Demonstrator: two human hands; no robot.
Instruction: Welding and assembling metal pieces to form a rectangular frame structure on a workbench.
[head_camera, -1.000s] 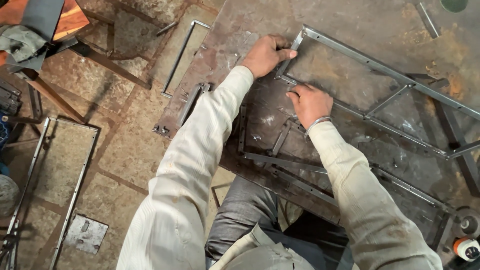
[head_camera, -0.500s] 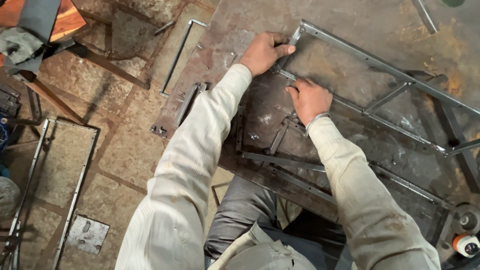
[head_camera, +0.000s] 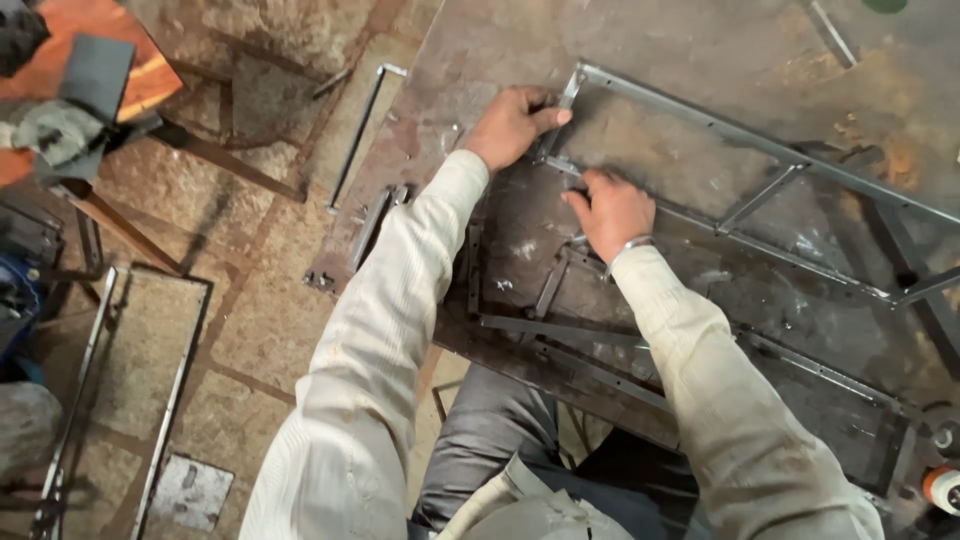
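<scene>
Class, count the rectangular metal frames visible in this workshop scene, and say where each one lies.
2. One metal frame lies on the steel table, its end held by the left hand and right hand. Another floor frame rests on the stone floor at left. Others may be hidden.

Dim, even light, soft shadows, slight blur, no strong glare.

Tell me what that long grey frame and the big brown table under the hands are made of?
The long grey bar frame looks like bare steel: dull grey, thin straight bars with sharp edges. The big brown worktable seems to be a steel plate too, rusty and scuffed, with orange-brown blotches.
</scene>
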